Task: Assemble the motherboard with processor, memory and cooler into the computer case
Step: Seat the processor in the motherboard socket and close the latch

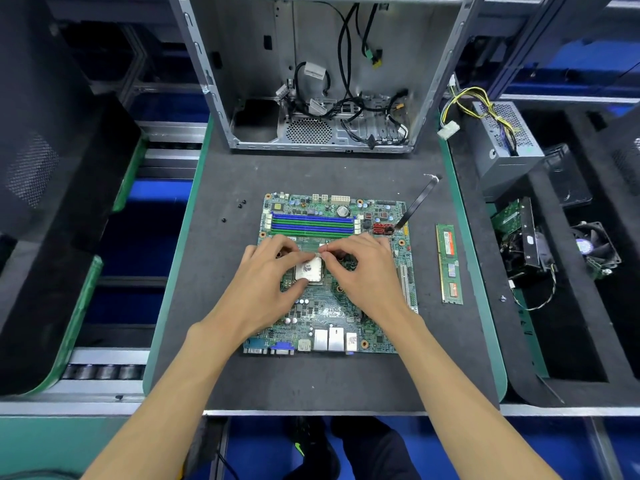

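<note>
The square silver processor [309, 269] sits in its socket on the green motherboard [332, 271], pinched between the left hand's [268, 278] thumb and forefinger; the right hand [363, 268] pinches what looks like the thin retention lever just beyond it; keep the chip flat, then lower the lever gently.

Bare desk [311, 382] lies open before the motherboard [374, 327] and to its left, save four small black screws [241, 204]. On the right a memory stick [449, 264] narrows the way. Behind, the open computer case [214, 109] blocks passage; a black cable [417, 202] slants over the board's corner.
</note>
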The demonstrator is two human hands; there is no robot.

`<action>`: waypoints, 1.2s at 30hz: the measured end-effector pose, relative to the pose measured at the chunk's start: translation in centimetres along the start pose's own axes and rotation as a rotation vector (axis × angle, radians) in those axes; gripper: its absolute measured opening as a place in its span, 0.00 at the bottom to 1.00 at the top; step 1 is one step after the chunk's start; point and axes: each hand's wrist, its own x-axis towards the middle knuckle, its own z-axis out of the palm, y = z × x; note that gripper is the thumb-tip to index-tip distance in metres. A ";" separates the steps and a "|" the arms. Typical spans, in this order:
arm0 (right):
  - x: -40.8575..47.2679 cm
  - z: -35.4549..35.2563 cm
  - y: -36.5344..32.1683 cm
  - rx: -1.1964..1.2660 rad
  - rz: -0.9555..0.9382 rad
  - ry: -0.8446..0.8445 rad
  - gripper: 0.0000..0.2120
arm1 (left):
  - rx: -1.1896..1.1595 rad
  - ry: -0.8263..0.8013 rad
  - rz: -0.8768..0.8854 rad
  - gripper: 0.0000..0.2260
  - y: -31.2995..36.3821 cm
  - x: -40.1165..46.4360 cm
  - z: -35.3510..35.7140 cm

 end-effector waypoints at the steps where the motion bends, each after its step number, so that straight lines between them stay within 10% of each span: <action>1: 0.0 0.0 0.0 0.001 0.000 -0.001 0.05 | 0.000 -0.003 0.003 0.19 0.0 0.0 0.0; 36: -0.2 -0.2 0.2 -0.157 -0.089 -0.109 0.09 | -0.313 -0.068 -0.288 0.15 0.4 1.4 -1.2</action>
